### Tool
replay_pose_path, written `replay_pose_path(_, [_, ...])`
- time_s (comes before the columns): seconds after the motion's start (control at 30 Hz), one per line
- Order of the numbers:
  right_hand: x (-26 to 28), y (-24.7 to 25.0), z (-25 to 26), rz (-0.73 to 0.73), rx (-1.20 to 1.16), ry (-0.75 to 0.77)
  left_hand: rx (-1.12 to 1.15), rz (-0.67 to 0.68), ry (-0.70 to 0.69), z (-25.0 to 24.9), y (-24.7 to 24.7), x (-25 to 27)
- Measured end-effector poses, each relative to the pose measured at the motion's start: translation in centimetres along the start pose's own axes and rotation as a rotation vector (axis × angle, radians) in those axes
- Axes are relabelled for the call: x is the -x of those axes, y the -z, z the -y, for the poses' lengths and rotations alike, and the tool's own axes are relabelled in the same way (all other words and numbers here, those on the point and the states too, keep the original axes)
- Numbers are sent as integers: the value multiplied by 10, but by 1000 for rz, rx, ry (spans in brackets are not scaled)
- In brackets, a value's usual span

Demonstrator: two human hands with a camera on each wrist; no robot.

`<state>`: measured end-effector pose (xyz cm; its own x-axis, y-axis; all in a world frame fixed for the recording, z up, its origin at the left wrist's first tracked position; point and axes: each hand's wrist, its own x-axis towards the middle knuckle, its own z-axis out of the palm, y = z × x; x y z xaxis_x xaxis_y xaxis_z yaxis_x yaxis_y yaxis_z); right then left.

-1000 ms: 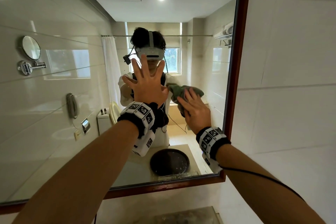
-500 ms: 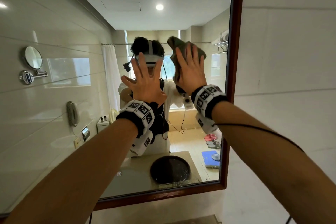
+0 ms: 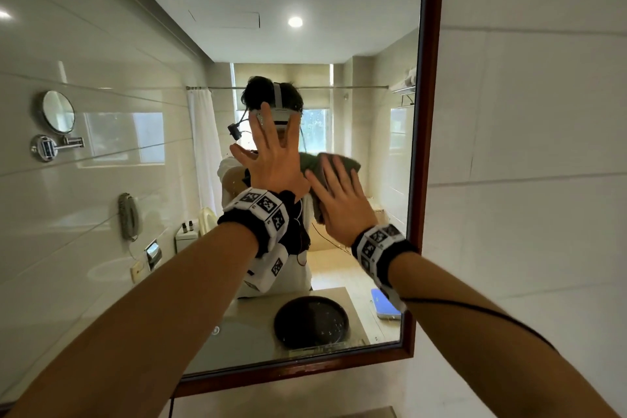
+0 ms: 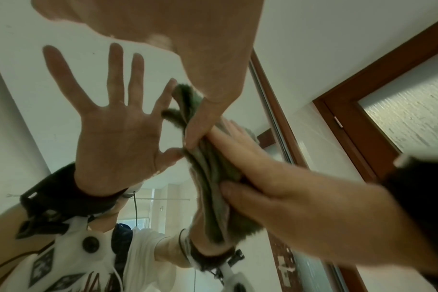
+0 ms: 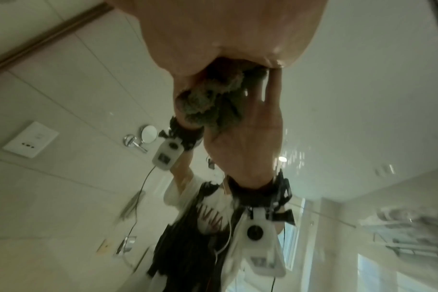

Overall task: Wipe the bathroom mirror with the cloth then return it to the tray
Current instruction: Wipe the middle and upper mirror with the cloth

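The bathroom mirror (image 3: 142, 180) has a brown wooden frame (image 3: 428, 112). My left hand (image 3: 274, 163) lies flat on the glass with its fingers spread and holds nothing. Just to its right, my right hand (image 3: 339, 204) presses a folded green cloth (image 3: 349, 163) against the glass with straight fingers. In the left wrist view the cloth (image 4: 213, 177) is sandwiched between the right hand (image 4: 275, 187) and the glass. Bunched cloth (image 5: 213, 102) shows under the palm in the right wrist view. A round black tray (image 3: 311, 321) appears only as a reflection low in the mirror.
White wall tiles (image 3: 526, 146) run right of the mirror frame. Reflected in the glass are a round shaving mirror (image 3: 58, 111), a shower curtain (image 3: 200, 146) and a blue scale (image 3: 385, 304). A wood-framed frosted door (image 4: 400, 110) stands to the right. A black cable (image 3: 475, 310) lies along my right forearm.
My right hand swept the cloth up the mirror to head height, then came back down to mid-height beside the left hand. The left hand stayed flat on the glass.
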<state>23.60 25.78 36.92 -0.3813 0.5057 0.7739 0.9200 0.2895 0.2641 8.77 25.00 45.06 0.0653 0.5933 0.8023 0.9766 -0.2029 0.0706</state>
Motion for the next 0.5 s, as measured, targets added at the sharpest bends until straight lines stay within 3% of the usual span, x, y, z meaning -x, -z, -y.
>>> replay_pose_path(0.2, [51, -17, -10, 130, 72, -47, -32, 41, 24, -9, -12, 13])
replay_pose_path(0.5, [-41, 68, -84, 85, -33, -345, -10, 73, -22, -12, -3, 1])
